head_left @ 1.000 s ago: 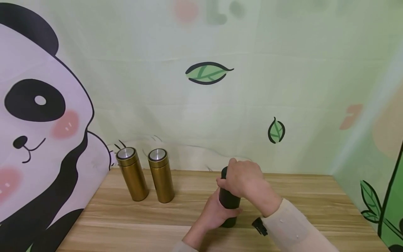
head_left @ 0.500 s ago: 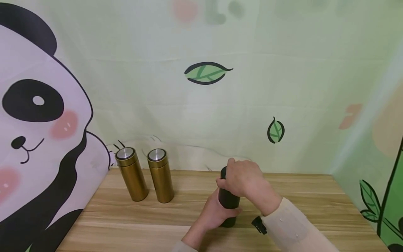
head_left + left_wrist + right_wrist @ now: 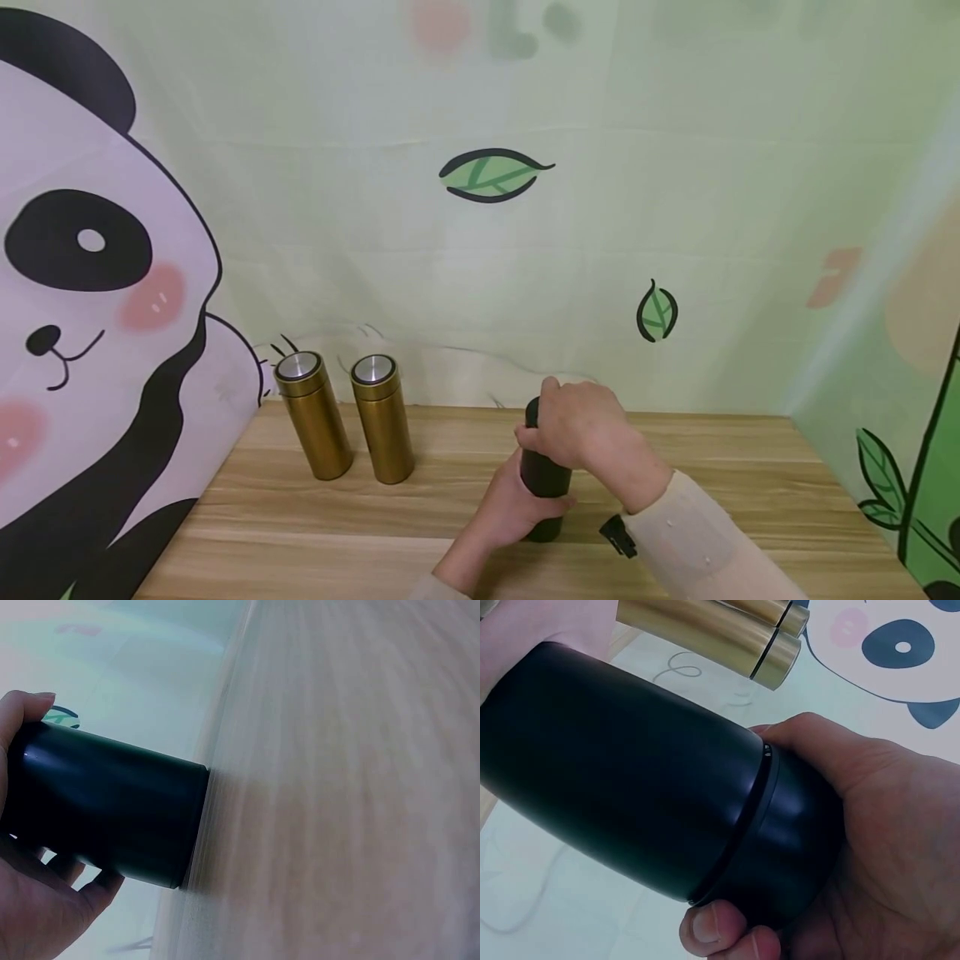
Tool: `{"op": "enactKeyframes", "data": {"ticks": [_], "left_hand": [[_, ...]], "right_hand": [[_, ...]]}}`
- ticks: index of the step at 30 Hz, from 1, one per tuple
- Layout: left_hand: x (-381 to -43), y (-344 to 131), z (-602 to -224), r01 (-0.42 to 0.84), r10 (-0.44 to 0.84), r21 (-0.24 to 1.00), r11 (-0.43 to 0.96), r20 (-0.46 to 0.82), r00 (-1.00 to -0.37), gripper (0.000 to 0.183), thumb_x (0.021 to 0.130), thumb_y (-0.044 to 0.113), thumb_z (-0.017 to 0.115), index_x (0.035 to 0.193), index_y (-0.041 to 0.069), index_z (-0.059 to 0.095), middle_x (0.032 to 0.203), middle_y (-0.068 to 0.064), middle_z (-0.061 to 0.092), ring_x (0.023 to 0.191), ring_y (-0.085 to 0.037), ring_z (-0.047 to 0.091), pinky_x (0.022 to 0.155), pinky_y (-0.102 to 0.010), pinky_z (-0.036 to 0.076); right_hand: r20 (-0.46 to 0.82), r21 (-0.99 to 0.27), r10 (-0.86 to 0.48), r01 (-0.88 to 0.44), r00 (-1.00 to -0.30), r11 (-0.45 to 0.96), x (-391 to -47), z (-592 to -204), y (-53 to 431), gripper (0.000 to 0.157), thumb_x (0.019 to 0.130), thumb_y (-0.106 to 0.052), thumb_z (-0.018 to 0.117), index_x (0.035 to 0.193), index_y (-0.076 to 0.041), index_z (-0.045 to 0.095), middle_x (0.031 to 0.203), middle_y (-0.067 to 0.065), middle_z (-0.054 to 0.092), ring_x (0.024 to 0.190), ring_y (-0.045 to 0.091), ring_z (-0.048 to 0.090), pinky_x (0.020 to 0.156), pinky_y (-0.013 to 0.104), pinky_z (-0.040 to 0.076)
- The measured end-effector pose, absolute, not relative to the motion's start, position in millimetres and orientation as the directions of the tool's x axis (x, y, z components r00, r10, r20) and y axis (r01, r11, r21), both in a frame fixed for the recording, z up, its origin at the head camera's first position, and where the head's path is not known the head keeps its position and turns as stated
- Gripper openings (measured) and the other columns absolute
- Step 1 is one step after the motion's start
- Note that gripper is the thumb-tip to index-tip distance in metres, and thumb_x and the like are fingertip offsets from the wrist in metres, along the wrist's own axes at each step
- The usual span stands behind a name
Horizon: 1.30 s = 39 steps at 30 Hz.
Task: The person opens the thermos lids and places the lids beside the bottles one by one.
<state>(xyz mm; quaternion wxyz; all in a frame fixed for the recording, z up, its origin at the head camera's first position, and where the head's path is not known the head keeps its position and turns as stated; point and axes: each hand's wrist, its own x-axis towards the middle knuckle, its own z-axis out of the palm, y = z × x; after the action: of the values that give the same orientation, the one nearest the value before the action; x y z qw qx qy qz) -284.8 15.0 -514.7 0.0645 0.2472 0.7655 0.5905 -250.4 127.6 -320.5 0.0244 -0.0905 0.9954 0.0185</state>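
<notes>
Head view: a black bottle [image 3: 546, 475] stands upright on the bench [image 3: 300, 537], in both hands.
Left hand [image 3: 507, 507] curls round its body; right hand [image 3: 583, 425], above, grips its cap [image 3: 799, 832]; two gold bottles [image 3: 318, 429] stand left of both.

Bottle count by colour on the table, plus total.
Gold bottles: 2, standing upright side by side
Black bottle: 1, held by the left hand on its body and the right hand at its top
Total: 3
</notes>
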Motion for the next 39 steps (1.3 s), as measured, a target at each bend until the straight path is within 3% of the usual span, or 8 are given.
{"op": "enactKeyframes", "data": {"ticks": [28,39], "left_hand": [[-284.3,14.7,-515.7,0.300,0.468,0.941,0.157,0.197,-0.862,0.075,0.083,0.036,0.085,0.146,0.036,0.043,0.129,0.010,0.064,0.112,-0.011,0.064,0.099,-0.034,0.050],[-284.4,15.4,-515.7,0.302,0.466,0.940,0.162,0.197,-0.863,0.074,0.084,0.030,0.085,0.145,0.036,0.044,0.128,0.010,0.065,0.112,-0.011,0.064,0.098,-0.034,0.050]], "right_hand": [[-0.077,-0.016,-0.234,-0.233,-0.969,0.972,-248.9,-318.8,132.8,0.059,0.096,-0.054,0.068,0.117,0.000,0.055,0.085,0.010,0.065,0.069,0.023,0.061,0.065,0.035,0.054],[-0.096,-0.022,-0.233,-0.232,-0.968,0.972,-250.1,-318.5,133.8,0.060,0.096,-0.053,0.067,0.122,0.000,0.054,0.084,0.010,0.065,0.069,0.023,0.061,0.065,0.035,0.055]]}}
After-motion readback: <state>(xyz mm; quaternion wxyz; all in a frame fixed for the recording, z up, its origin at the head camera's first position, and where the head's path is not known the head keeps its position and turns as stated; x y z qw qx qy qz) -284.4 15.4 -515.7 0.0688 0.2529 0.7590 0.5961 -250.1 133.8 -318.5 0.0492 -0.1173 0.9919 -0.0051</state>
